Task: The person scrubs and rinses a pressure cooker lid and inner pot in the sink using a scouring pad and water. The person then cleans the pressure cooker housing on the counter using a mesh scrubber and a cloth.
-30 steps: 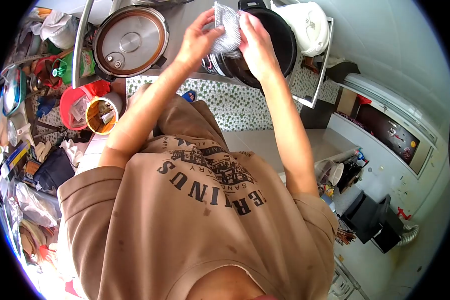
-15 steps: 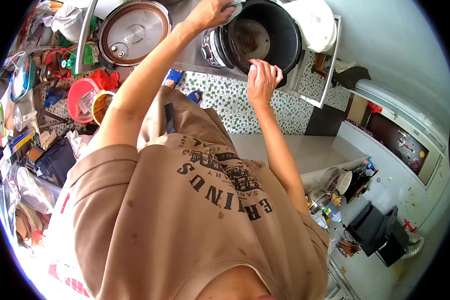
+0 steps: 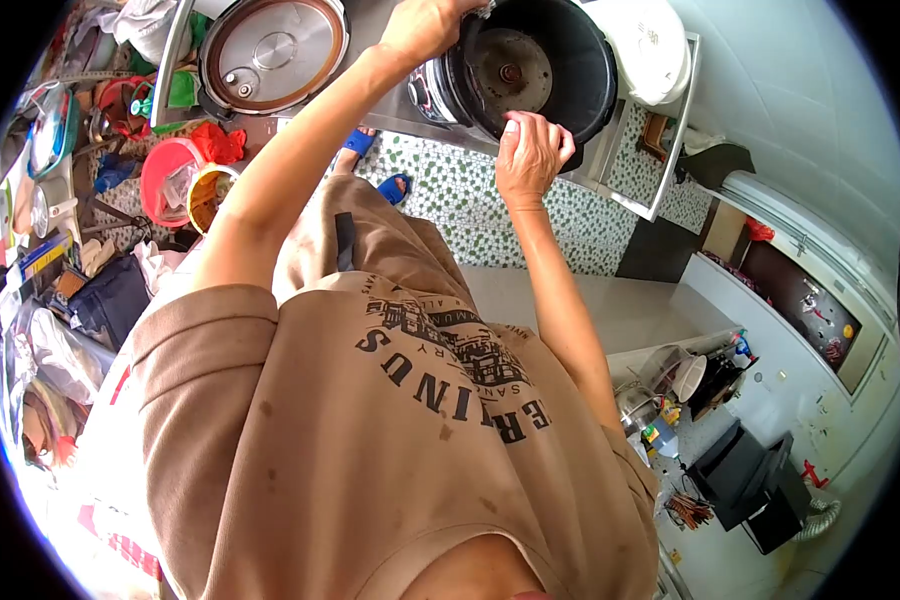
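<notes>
A black inner pot (image 3: pixel 585 75) sits in a cooker body at the top centre, with brownish residue on its round metal bottom. My right hand (image 3: pixel 533 160) grips the pot's near rim with bent fingers. At the top edge, my left hand (image 3: pixel 425 30) is closed on a silvery mesh pad (image 3: pixel 486 9) beside the pot's left rim; only a sliver of the pad shows, and the fingertips are partly cut off. Left of the cooker lies a round metal lid (image 3: pixel 274 50) with a brown ring, underside up.
A white appliance (image 3: pixel 650 50) stands right of the pot on the metal-framed stand (image 3: pixel 670 150). Below the lid are a red basin (image 3: pixel 165 185) and a yellow-lined bin (image 3: pixel 208 198). Bags and clutter fill the left side. A foot in a blue slipper (image 3: pixel 394 188) is on the patterned floor.
My right hand has left the mesh pad and moved down to the pot's near rim. The pad stays in my left hand, now at the pot's left side. The pot's inside has come into view.
</notes>
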Motion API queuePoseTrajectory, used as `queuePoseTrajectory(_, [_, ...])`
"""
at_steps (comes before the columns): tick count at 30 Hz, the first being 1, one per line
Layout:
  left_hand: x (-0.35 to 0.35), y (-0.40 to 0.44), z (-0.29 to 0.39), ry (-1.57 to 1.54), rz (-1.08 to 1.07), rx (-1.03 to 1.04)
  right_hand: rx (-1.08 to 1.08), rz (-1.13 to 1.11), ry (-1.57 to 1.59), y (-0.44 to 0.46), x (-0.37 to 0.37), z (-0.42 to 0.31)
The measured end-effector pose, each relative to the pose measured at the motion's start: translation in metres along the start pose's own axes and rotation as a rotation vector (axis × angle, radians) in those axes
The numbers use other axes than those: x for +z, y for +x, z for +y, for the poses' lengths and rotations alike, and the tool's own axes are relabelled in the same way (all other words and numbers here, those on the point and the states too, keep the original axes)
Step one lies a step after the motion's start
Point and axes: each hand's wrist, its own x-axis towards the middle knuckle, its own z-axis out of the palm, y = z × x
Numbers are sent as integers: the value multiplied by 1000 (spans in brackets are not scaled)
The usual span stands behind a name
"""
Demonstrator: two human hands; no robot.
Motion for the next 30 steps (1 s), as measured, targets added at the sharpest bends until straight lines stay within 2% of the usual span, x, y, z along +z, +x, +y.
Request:
queuePoseTrajectory(2, [-11,-7,8,-162,-75,-116,-2,3,12,-1,-2,-1])
queuePoseTrajectory(3, [-16,-11,15,-104,-123,-146,-1,16,-6,-1,0,-1])
queuePoseTrajectory(8, [-9,-18,6,-197,-102,-159,-5,9,17,-3,0,1])
queuePoseTrajectory(10, [-14,-10,2,-73,-166,-169,-39,12,13,0,0,2])
queuePoseTrajectory(11, [-8,-13,3,-41,-121,-150,-45,24,15,0,0,2])
queuePoseTrajectory(12, [7,-25,6,142,-47,-227,-46,26,18,1,1,3])
queuePoseTrajectory(15, [13,-34,5,180,-143,-288,-60,14,-4,-2,3,5])
queuePoseTrajectory(17, [7,-39,13,83,29,-380,-50,21,-3,-3,1,3])
queuePoseTrajectory(21, [4,-59,45,-8,160,-517,-36,20,-12,-2,2,0])
queuePoseTrajectory(25, [-6,-70,61,-119,113,-583,-41,40,-9,-1,3,0])
queuePoseTrajectory(30, [1,-82,72,-102,135,-594,-41,18,-27,-5,3,1])
